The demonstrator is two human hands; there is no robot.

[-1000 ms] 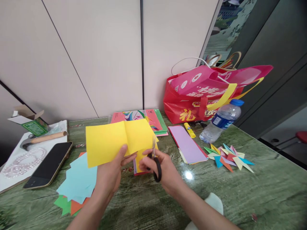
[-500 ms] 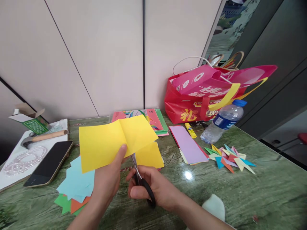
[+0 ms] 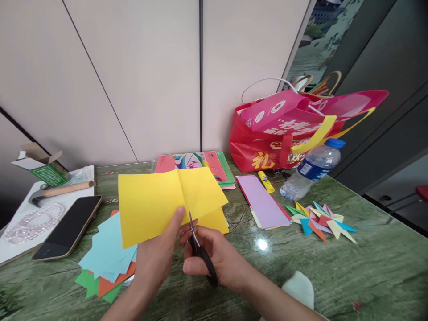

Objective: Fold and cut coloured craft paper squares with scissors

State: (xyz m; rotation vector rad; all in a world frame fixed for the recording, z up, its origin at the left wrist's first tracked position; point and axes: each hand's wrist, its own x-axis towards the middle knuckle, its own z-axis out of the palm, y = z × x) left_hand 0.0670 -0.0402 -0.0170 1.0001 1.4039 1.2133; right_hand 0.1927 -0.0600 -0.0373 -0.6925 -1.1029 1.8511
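Note:
My left hand (image 3: 160, 249) pinches a yellow sheet of paper (image 3: 150, 205) at its lower edge, thumb on top near the centre crease. My right hand (image 3: 214, 256) is closed round the black handles of a pair of scissors (image 3: 204, 258). The scissor blades point up at the sheet's lower edge, just right of the crease, with one blade showing over the paper. Another yellow sheet (image 3: 214, 220) lies on the table behind and below the held one. Left of my left hand is a fanned pile of light blue paper squares (image 3: 109, 249), with orange and green ones under it.
On the left lie a phone (image 3: 68, 227), a hammer (image 3: 63, 191), a bead string (image 3: 36, 225) and a small box (image 3: 48, 171). Rightward are purple paper strips (image 3: 262, 200), a glue stick (image 3: 266, 182), a water bottle (image 3: 310, 169), folded paper pieces (image 3: 324, 218) and a red bag (image 3: 254, 149).
My left hand and the yellow sheet have shifted slightly right and down. The scissors have moved a little right, and a blade now shows over the sheet.

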